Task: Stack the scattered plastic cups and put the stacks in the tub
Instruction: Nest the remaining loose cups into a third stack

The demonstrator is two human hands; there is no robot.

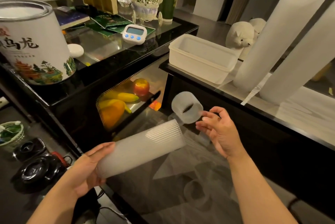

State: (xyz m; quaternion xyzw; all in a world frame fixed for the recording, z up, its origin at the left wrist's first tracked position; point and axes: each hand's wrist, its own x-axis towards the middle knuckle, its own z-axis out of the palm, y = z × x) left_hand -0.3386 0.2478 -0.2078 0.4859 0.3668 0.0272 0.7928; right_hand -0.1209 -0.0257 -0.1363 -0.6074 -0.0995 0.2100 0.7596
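The white tub (201, 58) sits on the dark counter ledge, upper right. Your left hand (87, 171) grips a long stack of cups (143, 147), held tilted, rims toward the tub. Your right hand (217, 131), fingers curled, pinches a single cup (186, 107) by its rim, just beyond the stack's open end.

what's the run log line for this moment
left hand: grips translucent plastic cup stack | right hand: pinches single translucent plastic cup | white rectangular plastic tub: empty
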